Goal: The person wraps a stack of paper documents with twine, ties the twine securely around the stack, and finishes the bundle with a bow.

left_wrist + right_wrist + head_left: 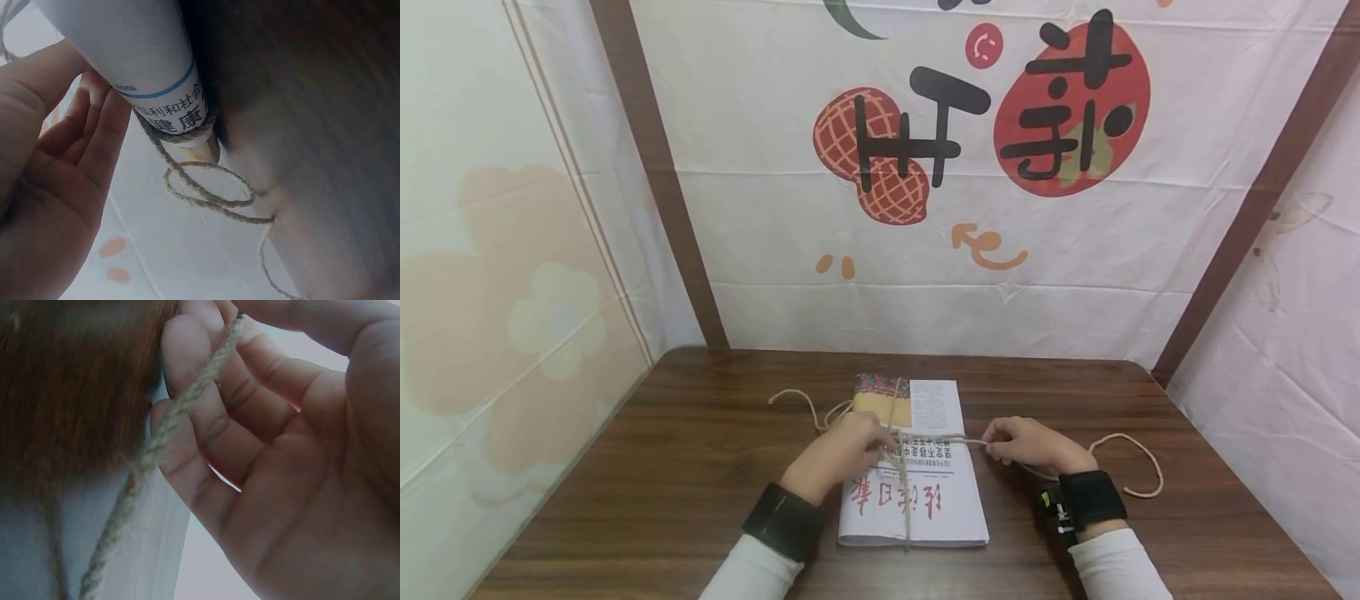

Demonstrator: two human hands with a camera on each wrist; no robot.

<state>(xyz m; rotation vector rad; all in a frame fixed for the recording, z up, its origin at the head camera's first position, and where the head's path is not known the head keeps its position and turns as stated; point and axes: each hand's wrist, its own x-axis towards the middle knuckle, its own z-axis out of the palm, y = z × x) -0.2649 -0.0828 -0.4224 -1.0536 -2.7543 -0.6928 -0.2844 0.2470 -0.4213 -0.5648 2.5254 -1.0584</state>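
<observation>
**Twine crossed over a newspaper stack, both hands on it**

Lying flat on the dark wooden counter, near the front edge and about midway across: a stack of folded newspapers, red characters on the near end, a coloured picture at the far end. Bound lengthwise and crosswise by tan twine, the 2 runs meeting near the stack's middle.

Resting on the stack's left half at the crossing: the left hand, fingers curled down over the twine there, pressing or pinching it; exact grip hidden under the knuckles in the head view. From the left wrist view, only the palm and relaxed fingers beside the stack's paper edge, with twine loops hanging just past the corner.

Just off the stack's right edge, on the counter: the right hand, fingers curled round the crosswise run of twine, drawn taut from the crossing. Confirmed by the right wrist view: twine passing across the bent fingers and under the thumb.

Loose twine trailing on the counter on both sides: a looped tail beyond the left hand toward the far left corner of the stack, a long curved tail past the right wrist. Black wristbands over white sleeves on both arms.

Behind the counter, a white printed cloth backdrop with red shapes and black characters
</observation>
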